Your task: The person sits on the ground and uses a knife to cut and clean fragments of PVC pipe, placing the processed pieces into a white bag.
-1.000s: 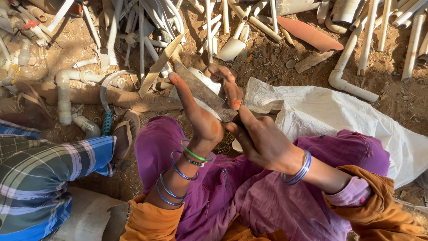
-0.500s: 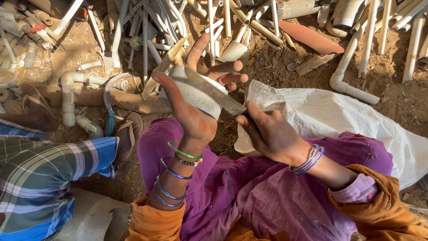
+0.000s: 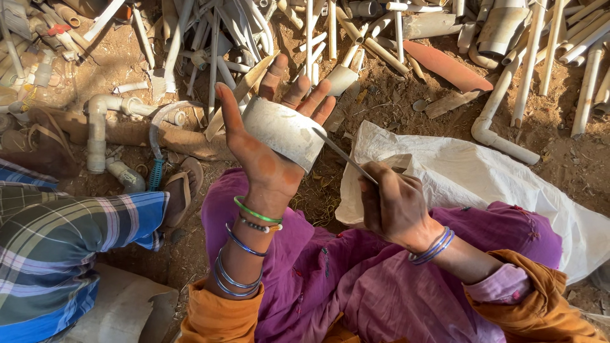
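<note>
My left hand (image 3: pixel 267 159) cradles the short white pipe piece (image 3: pixel 284 132), fingers spread | my right hand (image 3: pixel 394 206) is clenched on a thin metal blade (image 3: pixel 346 155), tip at the pipe's rim | rim looks partly scraped; pipe heap (image 3: pixel 356 38) across the ground's far edge apparently unworked.

A white woven sack (image 3: pixel 483 184) lies crumpled on the dirt; no labels, signs or screens

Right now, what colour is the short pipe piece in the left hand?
The short pipe piece is dull white-grey, seen best in the head view.
</note>
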